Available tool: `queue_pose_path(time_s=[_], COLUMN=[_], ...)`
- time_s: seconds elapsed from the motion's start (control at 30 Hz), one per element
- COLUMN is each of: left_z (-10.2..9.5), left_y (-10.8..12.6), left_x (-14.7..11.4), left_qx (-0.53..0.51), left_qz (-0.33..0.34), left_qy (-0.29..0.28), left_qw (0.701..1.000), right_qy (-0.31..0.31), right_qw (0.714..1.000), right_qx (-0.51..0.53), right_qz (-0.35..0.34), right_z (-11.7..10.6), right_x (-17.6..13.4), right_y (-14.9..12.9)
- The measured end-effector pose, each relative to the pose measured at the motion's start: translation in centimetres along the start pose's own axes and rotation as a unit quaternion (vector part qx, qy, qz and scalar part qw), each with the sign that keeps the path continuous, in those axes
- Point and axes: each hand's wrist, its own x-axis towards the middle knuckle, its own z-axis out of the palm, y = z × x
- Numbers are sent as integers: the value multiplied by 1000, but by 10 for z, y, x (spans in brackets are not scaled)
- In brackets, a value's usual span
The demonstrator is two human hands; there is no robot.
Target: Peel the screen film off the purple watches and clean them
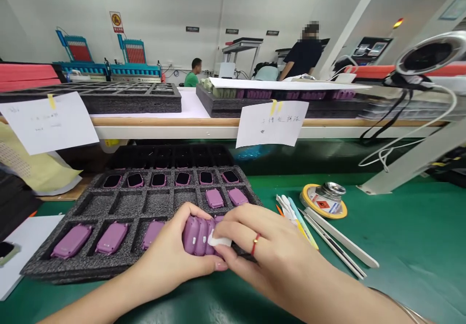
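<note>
Several purple watch cases point(197, 235) are stacked side by side in my left hand point(171, 246), its fingers and thumb wrapped round them above the tray's front edge. My right hand point(269, 246) pinches a small white wipe point(220, 240) against the sides of these cases. Its fingers hide part of the stack. Below and behind lies a black foam tray point(124, 262) with compartments. Purple cases point(112, 237) lie back up in its front row, and two more point(214, 198) sit at the right of the middle row. Dark-screened watch faces point(158, 180) fill the back row.
Right of the tray lie pens point(302, 219), white tweezers-like strips point(342, 236), a roll of yellow tape point(307, 198) and a metal can point(329, 195). A shelf point(174, 132) with foam trays and paper notes crosses above. At left is a watch point(7, 252) on white sheets.
</note>
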Motion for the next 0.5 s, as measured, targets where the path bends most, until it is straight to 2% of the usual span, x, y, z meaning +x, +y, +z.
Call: queue_pose_path(time_s=[0.2, 0.33, 0.5], left_z=[0, 0, 0], left_y=[-4, -6, -8], left_x=[4, 5, 6], left_qx=[19, 11, 18], left_qz=[-1, -6, -3], left_qy=[-5, -9, -11], left_qw=[1000, 1000, 1000], right_qy=[-46, -64, -40], right_qw=[996, 994, 992], right_qx=[-64, -60, -93], right_qz=[-50, -61, -73], right_z=[4, 4, 4], right_x=[5, 6, 7], right_y=[1, -2, -1])
